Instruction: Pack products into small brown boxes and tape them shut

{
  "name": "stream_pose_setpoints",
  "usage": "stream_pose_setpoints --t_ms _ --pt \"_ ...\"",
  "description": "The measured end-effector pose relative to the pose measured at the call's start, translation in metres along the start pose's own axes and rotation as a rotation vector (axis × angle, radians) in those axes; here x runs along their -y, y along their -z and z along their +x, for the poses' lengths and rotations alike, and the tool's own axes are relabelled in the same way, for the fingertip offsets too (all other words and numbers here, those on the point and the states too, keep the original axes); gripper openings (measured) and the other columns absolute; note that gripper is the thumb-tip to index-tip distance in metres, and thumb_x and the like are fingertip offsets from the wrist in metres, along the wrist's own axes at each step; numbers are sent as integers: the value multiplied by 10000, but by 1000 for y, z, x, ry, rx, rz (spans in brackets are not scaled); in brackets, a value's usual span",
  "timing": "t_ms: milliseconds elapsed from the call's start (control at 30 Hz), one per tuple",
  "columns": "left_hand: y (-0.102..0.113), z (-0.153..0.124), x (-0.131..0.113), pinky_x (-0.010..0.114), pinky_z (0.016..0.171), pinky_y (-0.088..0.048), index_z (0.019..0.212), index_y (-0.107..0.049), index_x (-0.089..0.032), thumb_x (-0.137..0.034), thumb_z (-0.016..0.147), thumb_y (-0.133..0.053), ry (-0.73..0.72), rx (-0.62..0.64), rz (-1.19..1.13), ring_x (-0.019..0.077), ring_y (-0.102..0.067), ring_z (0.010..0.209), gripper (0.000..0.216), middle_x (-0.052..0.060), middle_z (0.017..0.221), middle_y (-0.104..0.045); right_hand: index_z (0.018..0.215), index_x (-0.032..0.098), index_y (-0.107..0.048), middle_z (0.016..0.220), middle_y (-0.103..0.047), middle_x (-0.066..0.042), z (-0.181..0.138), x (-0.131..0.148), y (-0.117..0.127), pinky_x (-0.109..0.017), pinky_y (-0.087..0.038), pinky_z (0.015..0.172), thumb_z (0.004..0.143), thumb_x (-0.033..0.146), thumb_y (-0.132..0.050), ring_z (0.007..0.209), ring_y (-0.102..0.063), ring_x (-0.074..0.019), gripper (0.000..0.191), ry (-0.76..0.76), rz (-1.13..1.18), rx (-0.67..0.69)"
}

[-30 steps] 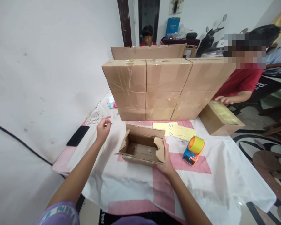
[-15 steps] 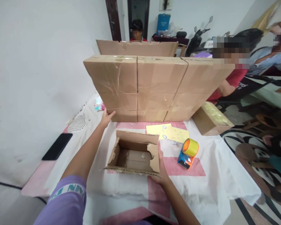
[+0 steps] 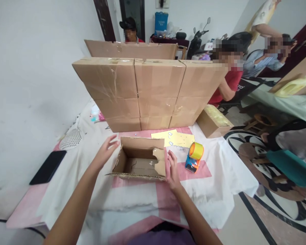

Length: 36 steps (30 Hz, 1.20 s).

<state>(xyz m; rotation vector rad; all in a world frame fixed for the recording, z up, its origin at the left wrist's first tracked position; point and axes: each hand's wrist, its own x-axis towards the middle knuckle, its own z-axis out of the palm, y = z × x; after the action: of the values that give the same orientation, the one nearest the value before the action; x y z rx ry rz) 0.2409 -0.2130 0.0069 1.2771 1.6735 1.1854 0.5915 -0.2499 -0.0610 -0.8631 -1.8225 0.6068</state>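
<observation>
A small open cardboard box [image 3: 140, 175] with torn, ragged edges stands on the cloth-covered table in front of me. My left hand [image 3: 106, 152] hovers off its upper left corner, fingers apart, holding nothing. At the box's right side is my right hand [image 3: 173, 170], fingers spread and raised; whether it brushes the box wall I cannot tell. Behind the box rises a wall of taped cardboard boxes [image 3: 156, 80], stacked in rows. To the right lies a tape dispenser [image 3: 194, 156] with a yellow roll, near yellow paper sheets [image 3: 182, 139].
A black phone [image 3: 48, 167] and a white perforated item [image 3: 70, 139] lie on the left by the wall. Another cardboard box [image 3: 214, 122] with yellowish contents stands at the table's right edge. A person in a red top [image 3: 231, 86] sits behind it; other people are farther back.
My left hand has left the stacked boxes and come back toward the small box. My right hand has loosened from the small box's right side. The view has turned slightly right.
</observation>
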Motion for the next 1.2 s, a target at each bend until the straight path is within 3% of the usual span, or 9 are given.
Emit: stream_pose_setpoints --t_ms 100,167,233,367,500,700,800,1000,1200 --pt "-2 -54 -20 451 1055 -503 1550 -321 -294 -578 813 -677 132 294 64 335 -572 1309 866 141 1635 -330 1360 350 -616 1591 -264 -67 26 26 20 -610 -297 1168 1015 542 -381 1486 -258 -361 460 -79 -107 80" --pt "-5 -74 -31 422 1059 -503 1589 -232 -312 -531 798 -714 162 359 73 323 -554 1336 952 129 1637 -331 1215 326 -726 1545 -325 -84 47 43 27 -613 -303 1163 985 460 -520 1462 -275 -372 337 -120 -212 186" --pt "-9 -83 -38 408 1101 -471 1592 -237 -320 -469 746 -774 138 328 54 319 -510 1384 1013 102 1621 -369 1197 307 -743 1493 -362 -116 63 58 29 -612 -338 1144 920 456 -642 1441 -301 -395 331 -134 -271 280" --pt "-15 -89 -40 382 1170 -398 1558 -354 -335 -343 622 -849 138 225 18 314 -453 1434 1059 62 1583 -435 1342 302 -648 1440 -348 -138 76 78 22 -575 -463 1049 704 489 -844 1344 -440 -428 693 -223 -303 350" --pt "-10 -96 -30 391 1140 -428 1527 -430 -345 -317 655 -757 221 166 -49 311 -413 1460 931 47 1597 -411 1436 329 -508 1412 -405 -90 73 84 25 -455 -523 1008 737 237 -706 1234 -562 -300 733 -356 -122 363" --pt "11 -97 4 407 875 -582 1283 -680 -281 -458 665 -624 387 33 -353 354 -587 1277 646 56 1409 -627 1376 293 -535 1466 -520 -74 50 50 50 -439 -519 1020 860 245 -524 1316 -549 -269 519 -491 396 107" --pt "8 -100 22 367 861 -569 1190 -709 -242 -498 626 -729 406 -140 -372 341 -609 1243 621 93 1303 -691 1380 294 -542 1378 -609 -88 34 29 51 -429 -534 981 872 321 -607 1237 -602 -260 512 -569 409 -36" --pt "-9 -112 39 346 794 -579 1199 -696 -267 -659 672 -745 434 -97 -380 324 -671 1152 658 87 1330 -676 1402 240 -530 1180 -708 -122 14 12 26 -411 -554 888 879 467 -661 1079 -673 -264 584 -639 397 -132" --pt "8 -87 42 357 876 -560 1109 -704 -266 -641 648 -753 360 -178 -391 316 -647 1188 597 83 1216 -722 1267 206 -619 1125 -714 -112 4 -3 20 -426 -522 875 954 523 -460 1012 -680 -277 472 -589 443 -293"
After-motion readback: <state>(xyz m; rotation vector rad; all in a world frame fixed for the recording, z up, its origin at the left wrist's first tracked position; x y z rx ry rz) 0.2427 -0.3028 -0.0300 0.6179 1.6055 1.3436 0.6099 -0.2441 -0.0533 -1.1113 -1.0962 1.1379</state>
